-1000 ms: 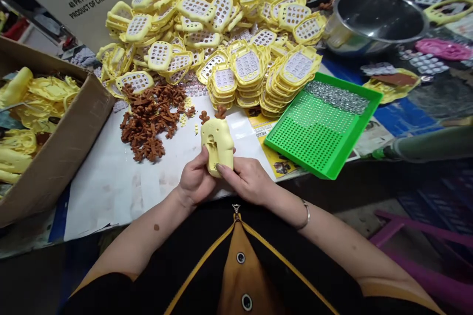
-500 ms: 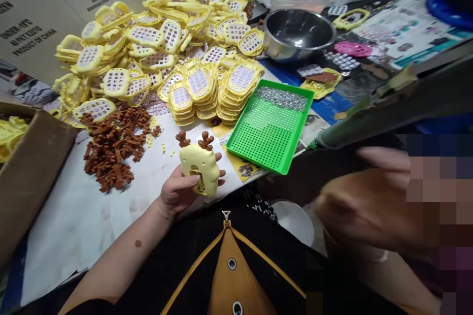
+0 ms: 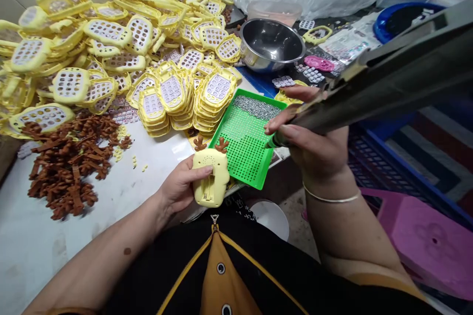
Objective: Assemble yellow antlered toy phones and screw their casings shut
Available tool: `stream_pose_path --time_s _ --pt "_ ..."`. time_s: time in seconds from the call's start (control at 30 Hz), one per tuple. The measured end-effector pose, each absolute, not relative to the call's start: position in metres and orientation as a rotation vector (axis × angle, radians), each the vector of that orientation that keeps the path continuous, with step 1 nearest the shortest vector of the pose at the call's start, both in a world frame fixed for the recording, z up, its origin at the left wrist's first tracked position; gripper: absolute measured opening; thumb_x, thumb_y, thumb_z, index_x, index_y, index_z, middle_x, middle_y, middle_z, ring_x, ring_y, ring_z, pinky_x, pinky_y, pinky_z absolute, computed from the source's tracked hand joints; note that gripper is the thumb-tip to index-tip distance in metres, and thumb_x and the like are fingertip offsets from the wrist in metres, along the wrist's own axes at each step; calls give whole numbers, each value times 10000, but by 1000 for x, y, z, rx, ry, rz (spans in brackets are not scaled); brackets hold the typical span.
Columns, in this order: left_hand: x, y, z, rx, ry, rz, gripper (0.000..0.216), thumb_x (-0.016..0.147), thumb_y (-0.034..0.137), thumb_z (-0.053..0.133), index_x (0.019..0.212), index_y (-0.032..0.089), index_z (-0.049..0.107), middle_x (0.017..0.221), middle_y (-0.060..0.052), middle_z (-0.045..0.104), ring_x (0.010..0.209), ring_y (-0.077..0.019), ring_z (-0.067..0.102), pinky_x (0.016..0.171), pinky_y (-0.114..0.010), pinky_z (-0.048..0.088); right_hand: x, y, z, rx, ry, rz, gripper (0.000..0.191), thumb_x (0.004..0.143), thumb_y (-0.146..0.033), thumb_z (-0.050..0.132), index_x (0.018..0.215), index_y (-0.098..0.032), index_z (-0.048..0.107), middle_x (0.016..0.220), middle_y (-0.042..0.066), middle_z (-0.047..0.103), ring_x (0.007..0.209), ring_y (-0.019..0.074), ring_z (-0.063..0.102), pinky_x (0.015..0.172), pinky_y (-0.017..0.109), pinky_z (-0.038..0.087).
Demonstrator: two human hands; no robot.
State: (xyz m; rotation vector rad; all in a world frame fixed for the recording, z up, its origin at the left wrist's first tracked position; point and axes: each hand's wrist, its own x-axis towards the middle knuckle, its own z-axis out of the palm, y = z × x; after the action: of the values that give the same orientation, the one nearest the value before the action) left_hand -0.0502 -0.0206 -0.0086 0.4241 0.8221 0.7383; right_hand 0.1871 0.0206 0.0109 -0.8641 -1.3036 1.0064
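In my left hand is a pale yellow toy phone with brown antlers, its back facing up. The thumb presses beside its open battery compartment. My right hand wraps round a long dark electric screwdriver, whose narrow tip points left over the green tray. Small silvery screws lie heaped at the tray's far end, and the rest of it shows a grid of holes. Stacked yellow phone fronts with lilac keypads stand just behind the tray.
A large heap of yellow phone fronts fills the back left. Brown antler pieces are piled on the left. Behind the tray stands a steel bowl, with a pink phone part to its right. A pink stool is low at the right.
My right hand has come up from the lower right and taken hold of the screwdriver, which hung free before. The toy phone is now turned more upright. The view has shifted rightward.
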Motion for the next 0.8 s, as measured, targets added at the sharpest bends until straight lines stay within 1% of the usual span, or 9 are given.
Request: stream_pose_path --time_s 0.03,0.1,0.2,0.3,0.4,0.5,0.57,0.7,0.8 --pt "-51 -19 -10 409 792 747 346 656 152 730 996 159 663 882 -60 735 754 -215 685 738 -347 535 184 26 9 -852 -1327 1010 459 700 -458 761 1095 -298 590 649 -28 593 584 172 579 585 361 495" --pt "-54 -18 -14 377 716 785 402 591 169 750 983 174 663 889 -57 731 766 -250 684 761 -397 528 177 33 4 -842 -1384 1024 422 728 -487 724 1073 -288 583 600 -46 544 519 149 534 536 345 484" --pt "-62 -17 -21 342 666 851 409 542 226 746 942 204 660 867 -37 720 750 -270 676 753 -452 522 170 39 -5 -820 -1443 1034 345 766 -490 684 1029 -291 583 611 -48 532 514 141 526 501 332 475" --pt "-70 -17 -27 311 695 920 358 542 248 715 894 226 654 841 -23 715 720 -253 663 713 -447 525 165 42 -11 -777 -1422 1031 323 773 -466 687 1028 -293 589 608 -50 525 507 139 515 504 338 473" --pt "-75 -17 -32 305 688 960 320 548 269 699 861 232 642 802 -23 710 685 -233 656 678 -417 532 164 44 -14 -746 -1367 1050 314 766 -436 705 1022 -285 604 611 -44 529 511 144 507 510 342 458" --pt "-76 -17 -35 325 658 949 310 521 295 705 813 233 626 714 -22 682 616 -214 637 611 -387 533 164 44 -17 -737 -1347 1065 309 761 -425 712 1020 -292 608 612 -41 536 520 153 508 511 344 447" --pt "-77 -17 -37 337 653 922 295 491 304 713 760 233 613 652 -16 649 570 -202 606 580 -394 526 165 44 -19 -749 -1352 1059 312 759 -434 711 1021 -297 606 611 -39 539 520 159 508 516 353 448" --pt "-77 -17 -36 415 660 890 257 506 352 725 698 241 594 620 0 598 563 -198 584 608 -448 523 164 44 -20 -769 -1370 1042 311 773 -443 696 1034 -305 599 618 -32 542 527 167 515 529 362 457" --pt "-76 -18 -27 513 724 923 276 510 312 777 735 245 632 697 -5 643 667 -224 631 685 -456 529 168 36 -13 -906 -1432 908 282 805 -491 647 998 -288 615 709 6 586 611 190 572 576 370 480"
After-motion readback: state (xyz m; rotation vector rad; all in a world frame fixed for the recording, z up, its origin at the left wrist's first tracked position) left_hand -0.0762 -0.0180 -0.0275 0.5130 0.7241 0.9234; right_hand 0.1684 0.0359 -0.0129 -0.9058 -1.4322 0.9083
